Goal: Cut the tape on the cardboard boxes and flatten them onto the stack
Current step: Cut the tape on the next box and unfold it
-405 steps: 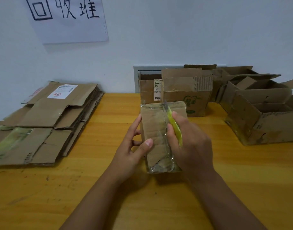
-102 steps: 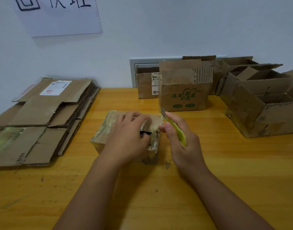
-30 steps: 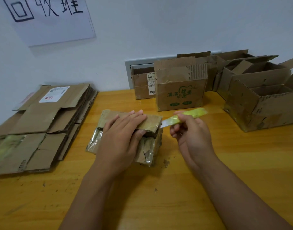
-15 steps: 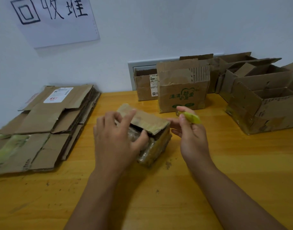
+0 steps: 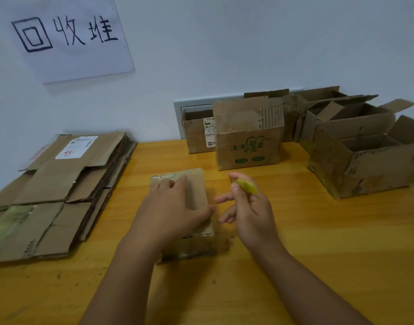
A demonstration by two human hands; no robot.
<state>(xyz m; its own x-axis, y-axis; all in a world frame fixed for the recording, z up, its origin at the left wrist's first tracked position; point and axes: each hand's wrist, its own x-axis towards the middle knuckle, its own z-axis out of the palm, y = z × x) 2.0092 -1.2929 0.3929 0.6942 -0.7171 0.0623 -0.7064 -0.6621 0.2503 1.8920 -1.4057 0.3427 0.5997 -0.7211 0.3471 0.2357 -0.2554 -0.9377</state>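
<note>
On the wall at far left hangs a white sign (image 5: 70, 36) with hand-drawn black characters. Below it, at the left end of the table (image 5: 318, 242), lies the stack (image 5: 53, 193) of flattened cardboard, its top sheet bearing a white label (image 5: 77, 147) near the back. Toward the middle of the table sits a small box (image 5: 196, 191), partly wrapped in shiny tape, lying flat on the wood with one short end toward the person. The left hand (image 5: 171, 212) lies on top of it, palm down, fingers stretched along the upper face and the thumb reaching round the right edge; it presses on the box more than it grips it. Just right of the box, apart from it, the right hand (image 5: 250, 212) is raised a little above the table, thumb and forefinger pinching a yellow-green cutter (image 5: 247, 186) while the other fingers spread loosely toward the box. The blade cannot be made out. Behind the hands, against the wall, stands a box with green print (image 5: 248, 146), with a smaller labelled box (image 5: 196, 134) just left of it. Farther right several open boxes (image 5: 365, 148) crowd together, flaps up, the nearest showing a torn lower edge.
</note>
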